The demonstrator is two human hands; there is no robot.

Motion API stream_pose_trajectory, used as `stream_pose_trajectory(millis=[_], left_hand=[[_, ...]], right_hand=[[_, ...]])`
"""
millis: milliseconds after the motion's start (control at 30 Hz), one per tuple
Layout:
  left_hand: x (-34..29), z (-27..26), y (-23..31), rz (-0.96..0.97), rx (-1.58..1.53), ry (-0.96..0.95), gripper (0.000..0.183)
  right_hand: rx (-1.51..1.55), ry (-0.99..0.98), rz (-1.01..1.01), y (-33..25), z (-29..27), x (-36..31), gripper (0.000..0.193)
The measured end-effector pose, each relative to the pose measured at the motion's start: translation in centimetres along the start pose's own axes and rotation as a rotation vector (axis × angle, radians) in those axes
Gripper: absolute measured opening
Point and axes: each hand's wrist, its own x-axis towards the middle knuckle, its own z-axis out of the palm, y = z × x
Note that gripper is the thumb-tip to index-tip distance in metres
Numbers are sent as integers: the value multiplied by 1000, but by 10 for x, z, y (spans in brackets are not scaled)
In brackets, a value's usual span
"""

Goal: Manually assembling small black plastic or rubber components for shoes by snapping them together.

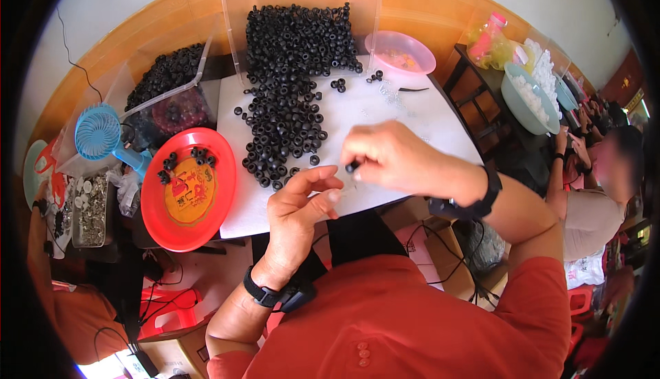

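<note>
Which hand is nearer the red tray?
Left. The left hand is apart from the red tray, to its right; the right hand is farther right.

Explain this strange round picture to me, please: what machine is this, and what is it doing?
No machine: a person works with bare hands, left and right. One wide camera on the person's head looks down, so straight edges bend. The right fingers pinch a small black piece; whether the left hand holds anything, I can't tell. A heap of black pieces spreads from a clear box onto the white board. Left of it is a red plate.
</note>
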Motion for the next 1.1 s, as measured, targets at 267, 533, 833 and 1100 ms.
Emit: stream_pose_trajectory(millis=[267,533,833,1100], left_hand=[[0,8,-11,-194,-185,59,18],[-9,6,-11,-183,-100,71,14],[-7,-5,-8,-183,-110,-21,17],[-5,-1,-6,-200,-203,10,22]], right_hand=[[190,321,102,-25,51,-35,16],[537,424,139,-8,69,-46,17],[-627,569,91,32,44,-45,14],[-729,472,55,56,57,-39,14]])
